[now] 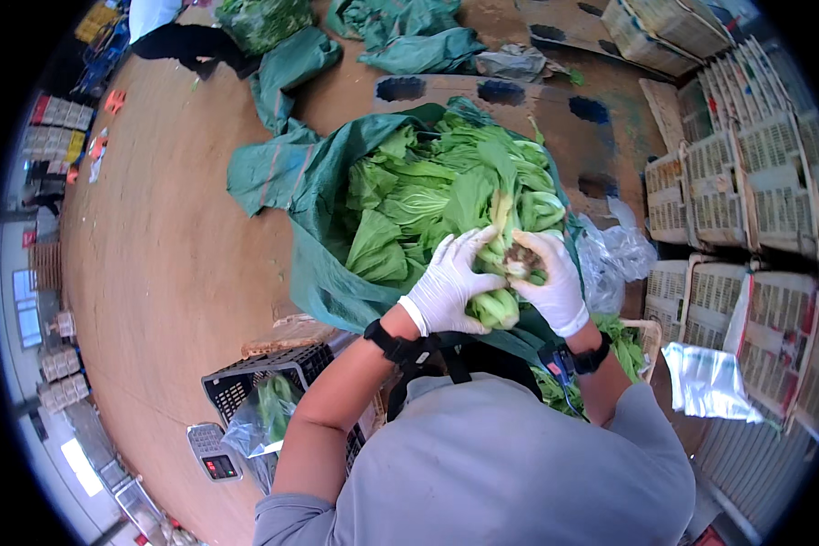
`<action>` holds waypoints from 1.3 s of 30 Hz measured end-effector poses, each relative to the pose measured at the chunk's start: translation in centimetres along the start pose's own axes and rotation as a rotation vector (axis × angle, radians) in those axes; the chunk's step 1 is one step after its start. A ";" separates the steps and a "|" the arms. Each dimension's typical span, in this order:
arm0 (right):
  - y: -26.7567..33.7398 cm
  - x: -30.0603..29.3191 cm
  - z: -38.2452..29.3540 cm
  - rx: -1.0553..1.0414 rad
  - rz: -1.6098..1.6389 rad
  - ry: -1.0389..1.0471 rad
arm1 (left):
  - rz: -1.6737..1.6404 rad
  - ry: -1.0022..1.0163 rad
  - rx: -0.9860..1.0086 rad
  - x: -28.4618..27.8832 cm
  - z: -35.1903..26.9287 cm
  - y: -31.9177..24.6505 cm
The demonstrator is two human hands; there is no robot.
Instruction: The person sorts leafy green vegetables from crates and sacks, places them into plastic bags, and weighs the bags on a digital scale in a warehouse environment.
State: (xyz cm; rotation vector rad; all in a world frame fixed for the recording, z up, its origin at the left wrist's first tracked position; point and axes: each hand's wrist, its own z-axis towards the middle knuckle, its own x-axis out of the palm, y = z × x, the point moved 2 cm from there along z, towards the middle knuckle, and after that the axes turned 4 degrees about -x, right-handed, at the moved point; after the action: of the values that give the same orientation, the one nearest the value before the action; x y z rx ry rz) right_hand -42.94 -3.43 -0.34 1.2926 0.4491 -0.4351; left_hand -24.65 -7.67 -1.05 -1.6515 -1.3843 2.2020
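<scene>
My left hand [450, 283] and my right hand [554, 281], both in thin white gloves, hold a head of leafy greens [501, 211] between them. Its brown cut root end [521, 261] faces me, with the right thumb and fingers around it. A yellowed leaf stalk [500, 207] runs up from near my left fingertips. Just below the left thumb, another pale green stem base [497, 308] shows; whether that hand grips it too is unclear. Beneath both hands, a large green woven sack [314, 273] gapes wide, filled with more leafy greens [416, 198].
A black plastic crate [266, 365] with bagged greens stands left of me, beside a digital scale [213, 450]. White plastic crates [716, 184] are stacked at right, near clear plastic bags [611, 252]. Greens [621, 348] lie by my right forearm. Another person [184, 48] bends at far left.
</scene>
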 end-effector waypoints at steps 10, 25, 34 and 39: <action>-2.8 0.0 -4.5 0.133 0.173 -0.057 | -0.011 -0.103 0.025 7.5 -0.7 0.7; -1.7 -1.9 -2.5 0.254 -0.717 0.410 | 0.160 -0.003 0.086 10.5 1.4 -2.1; -4.9 -4.0 -1.7 0.299 -0.856 0.372 | 0.142 -0.091 0.107 11.9 3.5 -3.2; -10.6 -9.8 -10.9 0.593 0.689 -0.237 | 0.099 -0.074 0.086 10.0 1.5 -0.6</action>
State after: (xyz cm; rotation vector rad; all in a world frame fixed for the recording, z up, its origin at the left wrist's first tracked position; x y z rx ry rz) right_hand -57.68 5.45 -5.91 1.8345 -0.3626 -0.1262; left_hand -30.31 -2.97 -7.95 -1.6603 -1.2303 2.3630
